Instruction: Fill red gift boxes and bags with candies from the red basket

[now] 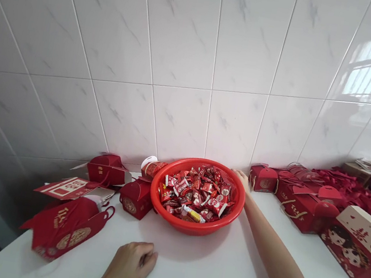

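Observation:
A red plastic basket (193, 226) full of red-wrapped candies (193, 193) stands on the white table against the tiled wall. My left hand (131, 263) rests on the table in front of it, fingers curled into a loose fist with nothing showing inside. At the basket's far right side is my right hand (244, 182), reaching between the rim and a small red box (263, 177). Its fingers are partly hidden by the basket, so whether they grip anything does not show.
Red gift boxes (71, 229) with cords sit at the left, a smaller hexagonal box (137, 199) beside the basket. On the right are more red boxes (306, 206), a box with cartoon figures (360, 246), dark red ribbons (356, 190) and a carton (362, 174) with papers on top.

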`<action>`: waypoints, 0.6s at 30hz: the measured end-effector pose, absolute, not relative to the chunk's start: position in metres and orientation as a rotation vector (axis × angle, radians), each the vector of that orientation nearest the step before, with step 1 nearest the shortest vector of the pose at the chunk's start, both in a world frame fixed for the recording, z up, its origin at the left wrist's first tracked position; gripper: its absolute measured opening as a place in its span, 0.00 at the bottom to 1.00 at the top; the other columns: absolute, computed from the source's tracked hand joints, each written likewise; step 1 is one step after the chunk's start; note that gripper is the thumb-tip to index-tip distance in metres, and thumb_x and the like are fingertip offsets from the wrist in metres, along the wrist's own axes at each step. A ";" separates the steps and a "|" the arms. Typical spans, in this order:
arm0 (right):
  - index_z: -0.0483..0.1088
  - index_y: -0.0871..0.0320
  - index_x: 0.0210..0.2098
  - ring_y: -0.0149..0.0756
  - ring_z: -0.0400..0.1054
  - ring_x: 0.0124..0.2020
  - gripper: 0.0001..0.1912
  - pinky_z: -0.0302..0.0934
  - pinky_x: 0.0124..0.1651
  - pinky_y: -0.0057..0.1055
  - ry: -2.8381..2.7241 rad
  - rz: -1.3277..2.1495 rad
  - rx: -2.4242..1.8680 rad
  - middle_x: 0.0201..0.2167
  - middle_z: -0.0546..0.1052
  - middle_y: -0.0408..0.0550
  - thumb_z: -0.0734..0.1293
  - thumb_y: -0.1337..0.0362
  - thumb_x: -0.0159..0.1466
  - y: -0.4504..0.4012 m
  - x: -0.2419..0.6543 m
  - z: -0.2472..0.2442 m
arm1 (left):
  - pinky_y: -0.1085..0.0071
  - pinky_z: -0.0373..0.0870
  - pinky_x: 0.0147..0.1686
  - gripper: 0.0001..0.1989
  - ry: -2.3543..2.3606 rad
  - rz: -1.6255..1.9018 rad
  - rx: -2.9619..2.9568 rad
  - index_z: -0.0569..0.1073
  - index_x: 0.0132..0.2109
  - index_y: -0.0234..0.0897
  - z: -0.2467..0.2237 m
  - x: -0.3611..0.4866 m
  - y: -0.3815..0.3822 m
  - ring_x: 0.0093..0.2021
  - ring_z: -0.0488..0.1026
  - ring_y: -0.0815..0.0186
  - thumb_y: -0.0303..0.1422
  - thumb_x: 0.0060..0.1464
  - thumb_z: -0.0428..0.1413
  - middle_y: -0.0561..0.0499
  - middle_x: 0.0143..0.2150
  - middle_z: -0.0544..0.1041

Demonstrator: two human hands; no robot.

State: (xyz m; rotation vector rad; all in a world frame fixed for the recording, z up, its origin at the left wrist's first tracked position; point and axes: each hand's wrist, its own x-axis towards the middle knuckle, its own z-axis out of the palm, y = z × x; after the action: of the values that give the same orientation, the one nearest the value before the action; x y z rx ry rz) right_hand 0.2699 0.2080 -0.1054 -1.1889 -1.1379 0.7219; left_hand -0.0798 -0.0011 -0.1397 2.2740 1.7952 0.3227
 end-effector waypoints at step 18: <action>0.74 0.57 0.42 0.46 0.71 0.48 0.19 0.58 0.55 0.43 -2.284 -0.150 -1.090 0.47 0.78 0.56 0.57 0.53 0.73 0.022 0.173 -0.069 | 0.71 0.52 0.29 0.17 1.469 0.317 2.320 0.60 0.23 0.37 -0.100 -0.083 -0.007 0.25 0.59 0.69 0.38 0.59 0.48 0.55 0.21 0.63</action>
State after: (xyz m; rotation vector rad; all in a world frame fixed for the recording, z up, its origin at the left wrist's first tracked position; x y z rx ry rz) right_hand 0.1732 0.0222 -0.0688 -1.0901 -2.2837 -0.1505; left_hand -0.0831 -0.0072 -0.0999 2.3201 1.4690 0.3172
